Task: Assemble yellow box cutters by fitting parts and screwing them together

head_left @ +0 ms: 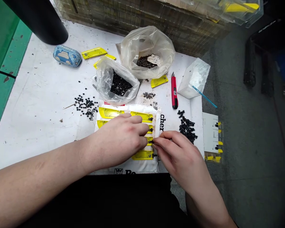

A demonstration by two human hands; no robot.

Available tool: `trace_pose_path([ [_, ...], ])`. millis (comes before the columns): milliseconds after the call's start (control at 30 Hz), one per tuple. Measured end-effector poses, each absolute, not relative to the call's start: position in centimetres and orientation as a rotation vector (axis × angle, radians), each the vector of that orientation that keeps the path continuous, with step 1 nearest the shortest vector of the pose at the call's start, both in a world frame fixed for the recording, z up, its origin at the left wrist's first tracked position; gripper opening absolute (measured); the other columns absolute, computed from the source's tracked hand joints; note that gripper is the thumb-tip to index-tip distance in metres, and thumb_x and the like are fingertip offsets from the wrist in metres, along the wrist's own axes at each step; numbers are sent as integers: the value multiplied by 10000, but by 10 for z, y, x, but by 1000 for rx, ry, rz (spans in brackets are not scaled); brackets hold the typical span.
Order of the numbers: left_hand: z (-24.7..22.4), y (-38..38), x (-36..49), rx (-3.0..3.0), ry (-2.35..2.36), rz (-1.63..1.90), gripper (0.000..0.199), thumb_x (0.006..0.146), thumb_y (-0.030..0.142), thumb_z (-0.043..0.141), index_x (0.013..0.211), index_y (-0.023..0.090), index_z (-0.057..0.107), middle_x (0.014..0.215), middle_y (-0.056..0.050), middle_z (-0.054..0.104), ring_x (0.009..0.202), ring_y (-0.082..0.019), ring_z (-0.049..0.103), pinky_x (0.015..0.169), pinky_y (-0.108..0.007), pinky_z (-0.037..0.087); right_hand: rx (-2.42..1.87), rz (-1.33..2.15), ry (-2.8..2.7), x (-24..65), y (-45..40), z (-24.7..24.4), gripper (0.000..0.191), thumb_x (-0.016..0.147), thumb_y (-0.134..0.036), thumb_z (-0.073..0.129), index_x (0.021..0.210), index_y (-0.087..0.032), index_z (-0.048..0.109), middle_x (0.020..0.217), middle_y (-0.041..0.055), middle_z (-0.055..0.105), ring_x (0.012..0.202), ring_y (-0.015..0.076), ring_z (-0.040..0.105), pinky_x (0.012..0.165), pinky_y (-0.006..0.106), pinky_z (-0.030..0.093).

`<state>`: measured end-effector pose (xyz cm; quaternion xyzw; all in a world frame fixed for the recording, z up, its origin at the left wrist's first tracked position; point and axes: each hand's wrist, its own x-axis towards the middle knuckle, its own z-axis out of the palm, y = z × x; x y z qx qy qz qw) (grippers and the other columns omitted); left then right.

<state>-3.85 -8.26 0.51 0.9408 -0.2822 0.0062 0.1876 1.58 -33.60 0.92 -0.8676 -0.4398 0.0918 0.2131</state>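
Note:
Several yellow plastic pieces (142, 155) lie in rows on a white padded bag (144, 166), with small black clips (151, 119) at their right ends. My left hand (123, 136) is over these pieces, its fingers curled down and its fingertips hidden. What it grips underneath does not show. At the right end of one yellow piece, my right hand (180, 155) pinches a small black clip (151, 142) between thumb and forefinger. To the right of the bag is a heap of black clips (188, 128).
Behind the bag stand open plastic bags of small black parts (117, 98) and brown bits (162, 41). A red utility knife (174, 91), a white box (194, 77) with a blue stick, loose black rings (86, 104), a blue patterned case (67, 56) and a black cylinder (46, 23) surround them.

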Motion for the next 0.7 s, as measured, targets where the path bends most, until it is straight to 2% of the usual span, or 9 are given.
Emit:
trace_pose_path([
  [233, 1, -84, -38, 2621, -844, 10, 176, 1081, 294, 662, 1107, 274, 835, 944, -36, 677, 910, -243, 585, 769, -430, 404, -2417, 302, -1178, 21, -345, 6, 157, 1079, -199, 672, 1213, -238, 743, 1178, 58, 724, 1058, 201, 690, 924, 362, 602],
  [433, 0, -86, -37, 2615, -839, 23, 159, 1063, 261, 693, 1117, 264, 843, 923, -22, 680, 901, -232, 581, 781, -422, 425, -2443, 259, -1211, 24, -341, 3, 133, 1090, -210, 645, 1163, -229, 755, 1152, 56, 743, 1030, 214, 701, 887, 373, 616],
  [700, 1, -89, -37, 2637, -837, 4, 122, 1013, 243, 760, 1100, 258, 845, 919, -23, 688, 898, -236, 587, 776, -422, 412, -2378, 153, -1396, 28, -341, -1, 199, 1061, -86, 621, 1190, -201, 720, 1159, 73, 772, 1008, 218, 697, 844, 366, 620],
])
